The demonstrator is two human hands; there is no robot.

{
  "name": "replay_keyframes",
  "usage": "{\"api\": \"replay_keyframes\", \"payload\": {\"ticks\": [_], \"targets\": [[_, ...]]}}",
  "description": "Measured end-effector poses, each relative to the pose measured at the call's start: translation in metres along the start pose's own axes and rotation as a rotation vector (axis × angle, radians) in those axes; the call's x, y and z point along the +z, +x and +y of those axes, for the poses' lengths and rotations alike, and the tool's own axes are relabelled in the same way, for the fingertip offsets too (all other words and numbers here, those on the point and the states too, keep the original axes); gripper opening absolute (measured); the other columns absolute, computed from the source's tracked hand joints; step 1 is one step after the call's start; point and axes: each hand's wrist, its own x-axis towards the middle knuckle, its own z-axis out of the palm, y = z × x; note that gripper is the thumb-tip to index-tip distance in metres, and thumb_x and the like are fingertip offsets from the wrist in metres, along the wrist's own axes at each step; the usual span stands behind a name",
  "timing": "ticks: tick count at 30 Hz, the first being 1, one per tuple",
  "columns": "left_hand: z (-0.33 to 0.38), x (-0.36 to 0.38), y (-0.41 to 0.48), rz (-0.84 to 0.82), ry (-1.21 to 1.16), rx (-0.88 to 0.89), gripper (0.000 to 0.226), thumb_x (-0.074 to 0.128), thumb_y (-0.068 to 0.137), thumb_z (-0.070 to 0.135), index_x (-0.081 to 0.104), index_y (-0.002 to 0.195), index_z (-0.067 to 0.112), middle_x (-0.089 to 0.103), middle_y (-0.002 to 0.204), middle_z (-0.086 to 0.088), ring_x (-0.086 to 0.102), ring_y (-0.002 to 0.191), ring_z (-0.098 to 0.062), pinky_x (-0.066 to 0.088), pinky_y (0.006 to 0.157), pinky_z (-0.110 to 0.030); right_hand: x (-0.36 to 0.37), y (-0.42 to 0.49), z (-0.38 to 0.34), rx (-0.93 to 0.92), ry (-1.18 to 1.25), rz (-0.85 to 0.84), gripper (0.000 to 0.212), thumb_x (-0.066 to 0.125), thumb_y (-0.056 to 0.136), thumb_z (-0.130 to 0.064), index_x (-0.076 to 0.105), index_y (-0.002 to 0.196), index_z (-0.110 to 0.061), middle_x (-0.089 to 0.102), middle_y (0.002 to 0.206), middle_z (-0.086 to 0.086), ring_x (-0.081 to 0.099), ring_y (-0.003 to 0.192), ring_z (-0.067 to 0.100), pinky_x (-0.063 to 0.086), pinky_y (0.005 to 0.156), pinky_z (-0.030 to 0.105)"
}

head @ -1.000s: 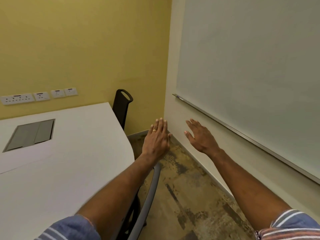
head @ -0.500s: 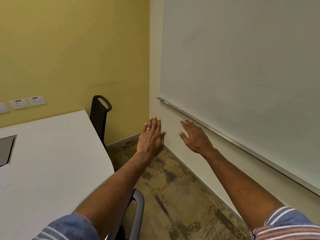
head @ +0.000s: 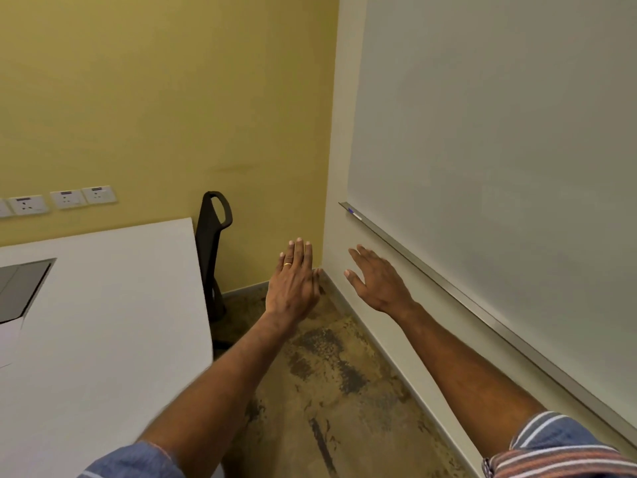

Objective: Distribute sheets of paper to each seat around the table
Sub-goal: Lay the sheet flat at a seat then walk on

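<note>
Mostly hidden chair (head: 212, 243), table (head: 103, 322) cropped, sheet (head: 8, 339) barely visible

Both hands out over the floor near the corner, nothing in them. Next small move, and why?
Probably swing the left hand over the table to fetch paper. Both it and the right hand are open and empty above the floor, and no sheet lies on the table end by the black chair. What looks like a sheet shows at the picture's left edge.
</note>
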Motion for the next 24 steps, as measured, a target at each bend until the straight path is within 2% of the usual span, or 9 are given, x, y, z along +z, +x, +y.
{"api": "replay_keyframes", "payload": {"ticks": [9,17,24], "targets": [[-0.017,0.026,0.053,0.020,0.062,-0.163,0.065,0.010,0.107,0.044,0.000,0.160,0.009,-0.003,0.169,-0.012,-0.008,0.156,-0.024,0.003,0.128,-0.042,0.010,0.090,0.023,-0.134,0.043,-0.028,0.062,0.034,0.105,-0.048,0.020,0.160,-0.022,0.016,0.168,0.001,0.013,0.155,0.020,0.015,0.126,0.044],[-0.076,0.046,0.123,0.073,0.151,-0.274,0.065,0.010,0.106,0.043,0.003,0.160,0.008,-0.006,0.168,-0.012,-0.009,0.156,-0.024,0.001,0.128,-0.042,0.046,0.194,0.019,-0.237,0.066,-0.062,0.063,0.033,0.105,-0.049,0.018,0.160,-0.023,0.015,0.168,0.002,0.013,0.155,0.020,0.014,0.126,0.043],[-0.115,0.060,0.148,0.089,0.183,-0.380,0.065,0.011,0.106,0.042,0.004,0.160,0.006,-0.004,0.169,-0.012,-0.008,0.156,-0.024,0.000,0.128,-0.042,0.071,0.258,-0.006,-0.319,0.038,-0.091,0.065,0.031,0.105,-0.050,0.015,0.161,-0.020,0.013,0.169,0.000,0.005,0.156,0.018,0.010,0.127,0.045]]}}
